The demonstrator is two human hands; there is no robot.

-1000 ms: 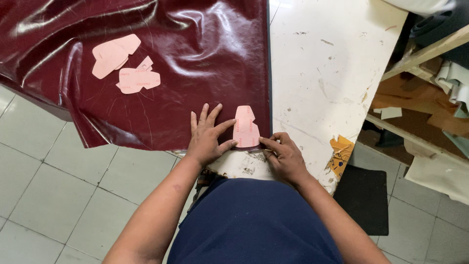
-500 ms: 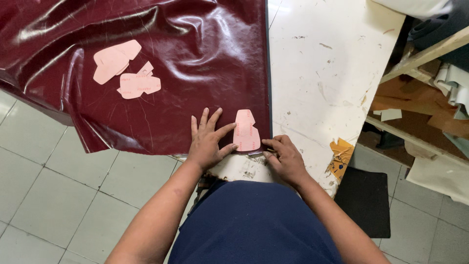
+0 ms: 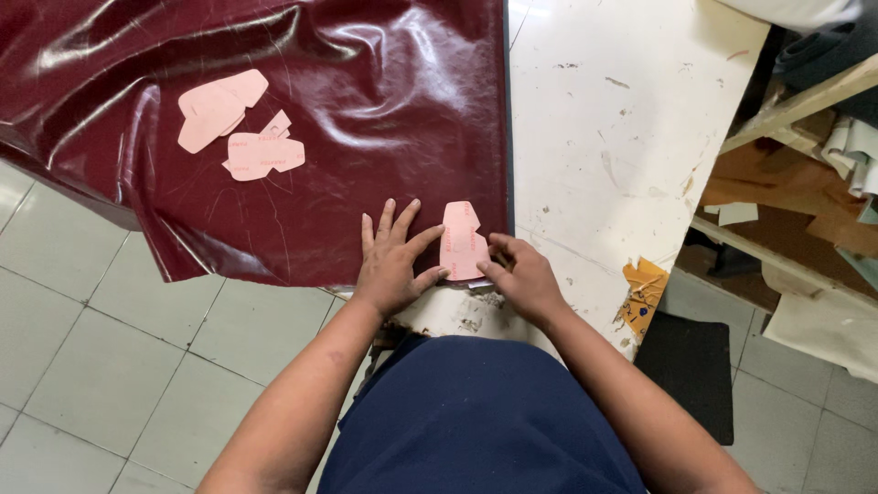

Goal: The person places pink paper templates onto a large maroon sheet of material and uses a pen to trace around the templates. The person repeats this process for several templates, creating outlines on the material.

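Observation:
A glossy dark red leather sheet [image 3: 274, 110] covers the left part of a white table [image 3: 613, 146] and hangs over its near edge. A pink paper pattern piece [image 3: 463, 240] lies flat on the sheet's near right corner. My left hand [image 3: 391, 261] rests flat with fingers spread, thumb and forefinger pressing the pattern's left edge. My right hand [image 3: 519, 274] has curled fingers at the pattern's lower right edge; whether it holds a small tool is hidden.
Several more pink pattern pieces [image 3: 240, 123] lie on the sheet to the far left. Wooden shelves [image 3: 805, 183] with scraps stand at the right. An orange scrap [image 3: 643, 291] and a black mat [image 3: 686, 361] lie on the tiled floor.
My right hand has shifted slightly along the pattern's lower right edge. My left hand stays pressed on the pattern.

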